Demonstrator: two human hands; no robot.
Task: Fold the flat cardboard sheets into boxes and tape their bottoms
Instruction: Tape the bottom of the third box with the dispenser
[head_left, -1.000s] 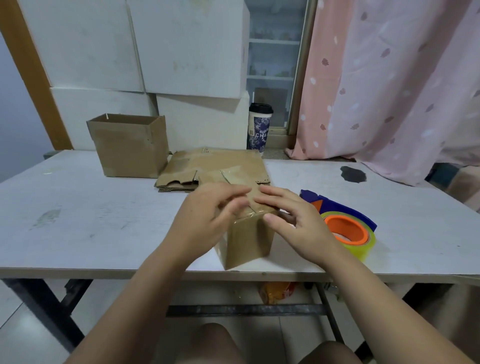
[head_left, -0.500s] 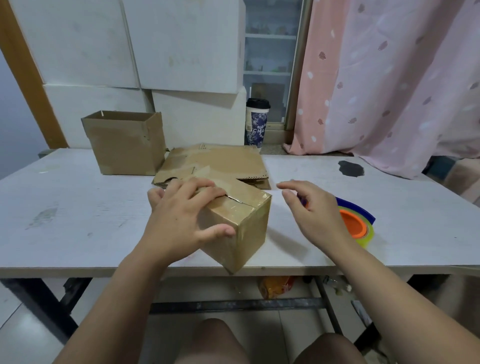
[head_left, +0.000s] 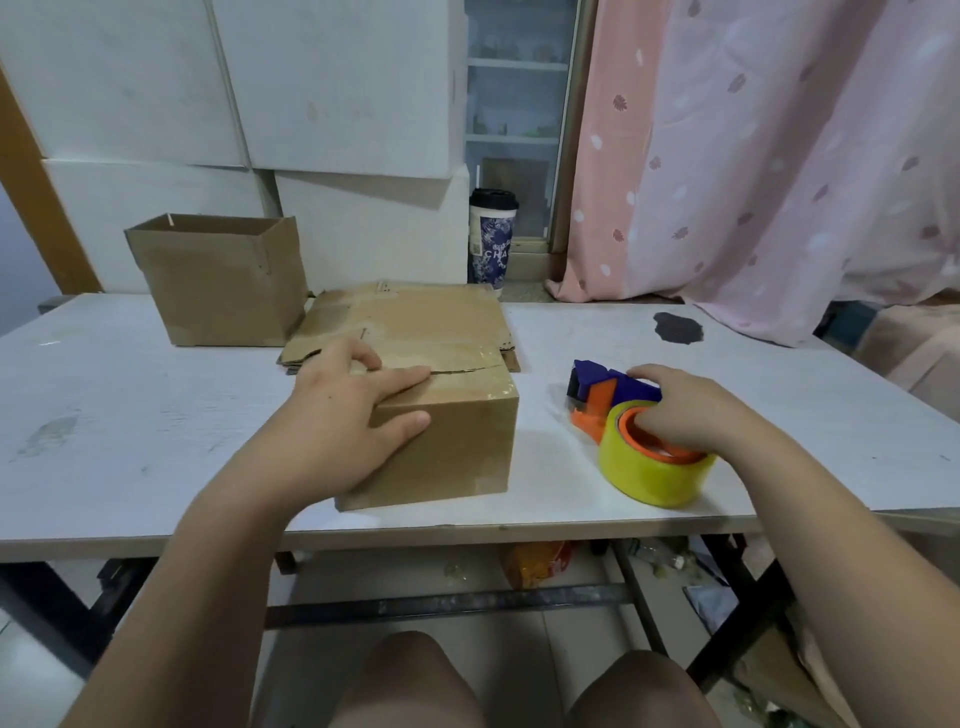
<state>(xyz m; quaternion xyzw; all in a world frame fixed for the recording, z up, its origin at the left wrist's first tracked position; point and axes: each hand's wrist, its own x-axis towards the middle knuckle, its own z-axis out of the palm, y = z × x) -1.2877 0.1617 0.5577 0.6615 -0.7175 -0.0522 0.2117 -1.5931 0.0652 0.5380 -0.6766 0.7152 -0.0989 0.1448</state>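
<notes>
**White tabletop, flaps down: tape comes next**

Left fingers (head_left: 400, 376) lie nearly straight and spread across the folded-in flaps on top of the small brown cardboard box (head_left: 457, 447). The thumb is flat against its near face, so the left hand (head_left: 337, 431) presses the flaps closed rather than gripping. Right fingers (head_left: 644, 371) curl over the blue-and-orange plastic tape dispenser (head_left: 608, 395) and its roll of yellow tape (head_left: 649, 473), with the thumb tucked into the orange core: a full grip by the right hand (head_left: 685, 410).

Half a second ago the box was tipped up on an edge and the right hand was only reaching. Now the box sits square on the tabletop (head_left: 130, 415) and the dispenser, just right of the box, is taken. Folding looks finished, and sealing the seam is likely next. A glossy patch shows near that seam; I cannot tell whether it is fresh tape.

Behind the box lie flat brown cardboard sheets (head_left: 415, 322). Behind and left of it stands an open-topped brown cardboard box (head_left: 223, 280).
</notes>
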